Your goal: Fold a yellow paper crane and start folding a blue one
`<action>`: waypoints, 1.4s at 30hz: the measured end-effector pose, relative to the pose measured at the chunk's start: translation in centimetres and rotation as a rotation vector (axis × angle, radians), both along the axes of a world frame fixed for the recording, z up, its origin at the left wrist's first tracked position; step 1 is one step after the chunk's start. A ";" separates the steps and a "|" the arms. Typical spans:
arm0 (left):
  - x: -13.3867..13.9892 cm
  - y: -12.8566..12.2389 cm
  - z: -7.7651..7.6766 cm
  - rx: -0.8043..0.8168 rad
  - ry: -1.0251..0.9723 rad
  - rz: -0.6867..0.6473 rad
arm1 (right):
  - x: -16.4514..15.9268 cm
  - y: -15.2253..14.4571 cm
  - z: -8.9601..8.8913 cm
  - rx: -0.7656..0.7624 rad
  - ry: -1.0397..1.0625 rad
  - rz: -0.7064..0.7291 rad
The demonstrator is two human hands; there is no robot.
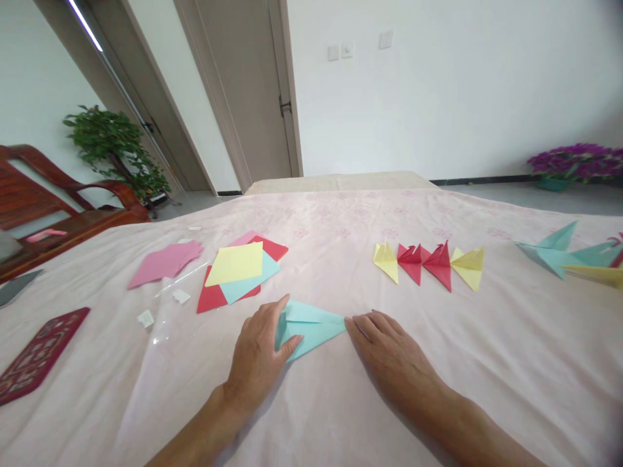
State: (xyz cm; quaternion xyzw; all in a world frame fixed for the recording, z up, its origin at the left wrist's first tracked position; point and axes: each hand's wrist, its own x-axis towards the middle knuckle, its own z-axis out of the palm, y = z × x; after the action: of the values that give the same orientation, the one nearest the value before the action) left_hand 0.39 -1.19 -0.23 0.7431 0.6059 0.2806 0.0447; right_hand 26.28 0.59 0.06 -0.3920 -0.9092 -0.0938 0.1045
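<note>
A light blue sheet of origami paper (316, 332), folded into a kite-like shape, lies on the cloth in front of me. Its point faces right, and a lengthwise slit or crease runs along its upper face. My left hand (265, 340) grips the wide left end, thumb on the lower edge and index finger at the upper corner; that end is partly hidden under the palm. At the sharp right tip, the fingertips of my right hand (377, 334) are closed together on the paper. Just beyond the left hand lie loose coloured paper squares (236, 264).
A pink paper stack (163, 263) lies left, near white scraps (181, 296), clear plastic and a dark red patterned piece (41, 353). Yellow and red folded cranes (438, 263) stand in a row on the right. Larger blue folded pieces (549, 250) sit at far right.
</note>
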 end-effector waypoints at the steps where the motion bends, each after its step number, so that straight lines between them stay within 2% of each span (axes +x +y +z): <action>1: 0.1 -0.1 0.1 -0.011 -0.016 -0.009 | 0.0 0.0 0.0 -0.001 -0.001 0.000; 8: 0.9 0.4 0.0 -0.052 -0.214 -0.005 | 0.0 0.0 -0.1 -0.037 -0.003 -0.006; 12: 0.6 0.6 -0.5 -0.071 -0.222 -0.034 | 0.0 0.1 -0.2 -0.018 0.005 -0.005; 14: 0.4 0.5 -0.3 -0.033 -0.135 -0.023 | 0.0 0.1 -0.2 -0.016 0.006 -0.002; 17: 1.0 0.2 0.5 0.134 0.123 -0.012 | 0.0 0.0 -0.1 -0.022 0.002 -0.002; 20: 2.9 0.1 1.3 0.227 0.315 -0.166 | -0.1 0.0 -0.1 -0.022 0.004 -0.001; 23: 5.6 0.4 1.2 0.183 0.413 -0.301 | -0.1 0.0 -0.3 -0.028 0.008 -0.007; 28: 8.1 1.2 -0.2 0.070 0.463 -0.346 | -0.1 0.0 -0.6 -0.031 0.015 -0.016; 33: 7.5 1.4 -0.9 0.001 0.453 -0.342 | 0.0 0.2 -0.6 -0.030 0.028 -0.008; 42: 5.5 2.0 -1.1 -0.092 0.475 -0.359 | 0.2 -0.1 -0.6 -0.035 0.044 -0.002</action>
State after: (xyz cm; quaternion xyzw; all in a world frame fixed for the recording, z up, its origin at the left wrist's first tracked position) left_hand 5.93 0.77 -1.30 0.8803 0.4704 0.0588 -0.0160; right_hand 26.44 0.52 -0.56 -0.3967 -0.9077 -0.0692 0.1176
